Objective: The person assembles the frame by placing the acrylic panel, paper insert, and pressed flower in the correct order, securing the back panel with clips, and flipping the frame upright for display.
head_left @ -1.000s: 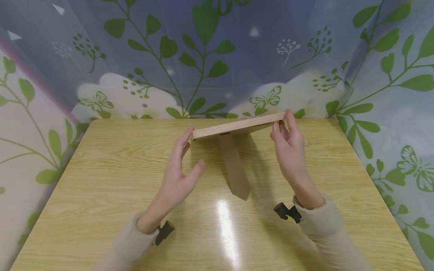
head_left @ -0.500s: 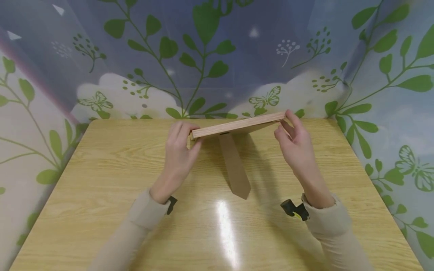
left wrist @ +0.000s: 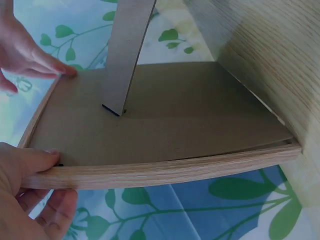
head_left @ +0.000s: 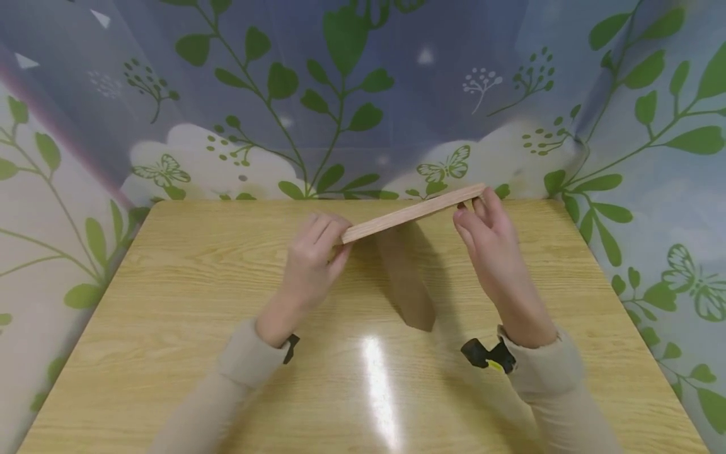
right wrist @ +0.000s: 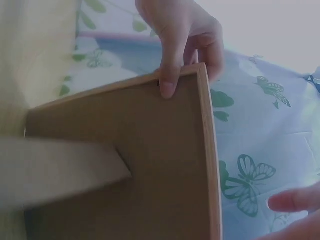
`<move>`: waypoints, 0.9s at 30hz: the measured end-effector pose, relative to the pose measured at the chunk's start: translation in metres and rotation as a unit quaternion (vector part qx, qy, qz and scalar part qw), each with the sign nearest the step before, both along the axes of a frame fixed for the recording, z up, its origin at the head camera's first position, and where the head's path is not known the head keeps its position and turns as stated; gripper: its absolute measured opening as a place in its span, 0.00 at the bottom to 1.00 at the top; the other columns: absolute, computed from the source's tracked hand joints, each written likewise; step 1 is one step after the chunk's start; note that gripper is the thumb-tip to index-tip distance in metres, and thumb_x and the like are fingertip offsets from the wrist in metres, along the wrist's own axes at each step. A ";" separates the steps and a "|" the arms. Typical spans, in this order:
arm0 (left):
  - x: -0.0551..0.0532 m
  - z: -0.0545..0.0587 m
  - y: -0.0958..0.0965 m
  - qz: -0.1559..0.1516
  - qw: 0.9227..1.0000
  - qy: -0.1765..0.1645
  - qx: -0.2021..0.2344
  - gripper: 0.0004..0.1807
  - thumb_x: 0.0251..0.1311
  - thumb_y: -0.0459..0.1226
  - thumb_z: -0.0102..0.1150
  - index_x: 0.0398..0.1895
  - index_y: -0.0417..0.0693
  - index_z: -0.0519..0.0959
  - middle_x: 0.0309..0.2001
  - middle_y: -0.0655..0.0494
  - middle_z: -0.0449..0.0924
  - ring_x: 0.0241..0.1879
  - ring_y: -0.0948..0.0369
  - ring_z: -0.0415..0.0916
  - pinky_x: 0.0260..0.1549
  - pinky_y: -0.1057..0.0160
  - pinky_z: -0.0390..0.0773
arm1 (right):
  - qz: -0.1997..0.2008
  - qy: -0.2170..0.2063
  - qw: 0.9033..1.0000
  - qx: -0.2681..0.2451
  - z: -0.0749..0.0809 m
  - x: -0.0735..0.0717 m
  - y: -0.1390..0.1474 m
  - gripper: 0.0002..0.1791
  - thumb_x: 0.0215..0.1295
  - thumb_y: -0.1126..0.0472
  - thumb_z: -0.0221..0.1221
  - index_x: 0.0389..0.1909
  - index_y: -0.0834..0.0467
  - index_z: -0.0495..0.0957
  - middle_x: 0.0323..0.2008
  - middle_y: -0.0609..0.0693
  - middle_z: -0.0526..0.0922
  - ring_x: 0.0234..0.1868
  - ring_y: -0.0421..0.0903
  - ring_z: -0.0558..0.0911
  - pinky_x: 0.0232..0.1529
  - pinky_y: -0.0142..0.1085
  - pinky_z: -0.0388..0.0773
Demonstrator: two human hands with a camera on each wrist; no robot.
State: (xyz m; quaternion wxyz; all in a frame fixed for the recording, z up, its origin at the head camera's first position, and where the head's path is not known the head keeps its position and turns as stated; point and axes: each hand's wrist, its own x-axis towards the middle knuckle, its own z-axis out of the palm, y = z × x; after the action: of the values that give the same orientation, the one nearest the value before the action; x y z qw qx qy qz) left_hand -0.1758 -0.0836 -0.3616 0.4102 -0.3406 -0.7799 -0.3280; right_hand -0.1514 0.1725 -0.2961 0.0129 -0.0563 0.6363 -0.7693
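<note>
A wooden picture frame [head_left: 416,213] stands on the table, its brown backing board [left wrist: 190,120] facing me. From the back a cardboard easel leg [head_left: 409,284] slants down toward me. My left hand [head_left: 314,255] pinches the frame's upper left corner, thumb on the backing and fingers around the front, as the left wrist view shows. At the upper right corner is my right hand [head_left: 495,249], its fingertips right at the edge and its fingers loosely extended. In the right wrist view, its thumb and finger stand apart beside the frame. The frame's front is hidden.
The wood-grain table [head_left: 187,302] reaches back to a cloth backdrop [head_left: 386,113] with printed leaves and butterflies, which also covers both sides. A black wrist camera [head_left: 488,355] sits at the right sleeve. A light glare lies on the tabletop.
My left hand has closed from loosely spread fingers onto the frame's corner. The frame's left end has turned toward me and rightward, and the easel leg has swung right. My right hand has shifted slightly.
</note>
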 end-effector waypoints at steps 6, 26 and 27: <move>0.008 0.000 0.009 -0.018 0.999 0.027 -0.025 0.15 0.45 0.18 0.65 0.38 0.34 0.79 0.36 0.44 0.81 0.35 0.50 0.77 0.36 0.59 0.83 | -0.035 0.002 0.994 -0.101 0.002 -0.009 -0.011 0.37 0.73 0.70 0.46 0.75 0.64 0.37 0.71 0.63 0.47 0.72 0.46 0.53 0.66 0.29 0.60; 0.018 0.003 0.052 -0.002 0.989 0.102 -0.108 0.10 0.46 0.23 0.62 0.33 0.36 0.75 0.31 0.47 0.72 0.28 0.56 0.71 0.23 0.68 0.75 | -0.101 -0.008 0.995 0.012 -0.002 -0.051 -0.028 0.58 0.54 0.80 0.54 0.79 0.54 0.30 0.79 0.56 0.39 0.78 0.52 0.49 0.68 0.40 0.65; 0.018 0.003 0.054 0.002 0.988 0.109 -0.112 0.10 0.46 0.23 0.63 0.33 0.36 0.76 0.31 0.48 0.72 0.28 0.57 0.72 0.23 0.68 0.74 | -0.100 -0.006 0.995 0.019 -0.002 -0.052 -0.028 0.57 0.54 0.80 0.53 0.79 0.55 0.31 0.78 0.57 0.41 0.77 0.52 0.50 0.67 0.41 0.66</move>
State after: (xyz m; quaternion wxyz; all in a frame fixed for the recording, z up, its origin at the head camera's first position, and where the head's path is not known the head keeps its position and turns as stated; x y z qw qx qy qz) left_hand -0.1578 -0.0295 -0.3582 0.4529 -0.4169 -0.7626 -0.1989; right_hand -0.2033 0.1447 -0.2985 -0.0594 0.0122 0.6532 -0.7548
